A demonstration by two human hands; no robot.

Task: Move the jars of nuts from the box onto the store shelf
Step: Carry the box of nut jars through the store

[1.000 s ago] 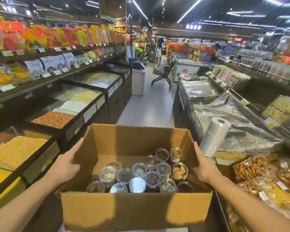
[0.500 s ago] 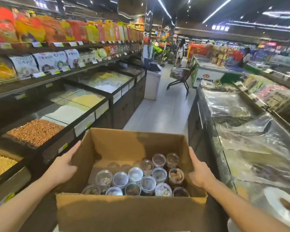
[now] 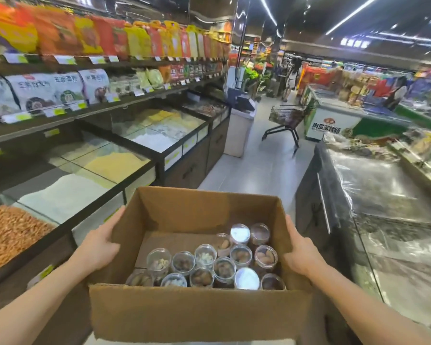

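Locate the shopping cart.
In the head view, the shopping cart stands in the aisle ahead, right of centre, beside the green and white freezer.

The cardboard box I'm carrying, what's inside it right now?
The cardboard box holds clear lidded jars of nuts, standing upright in its near right part; bare floor shows at the far left. Its near wall hides the nearest jars' lower parts.

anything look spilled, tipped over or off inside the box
Nothing stands out. The jars stand upright and lidded, bunched toward the near right of the cardboard box, with bare floor at the far left. The left hand and right hand hold its sides.
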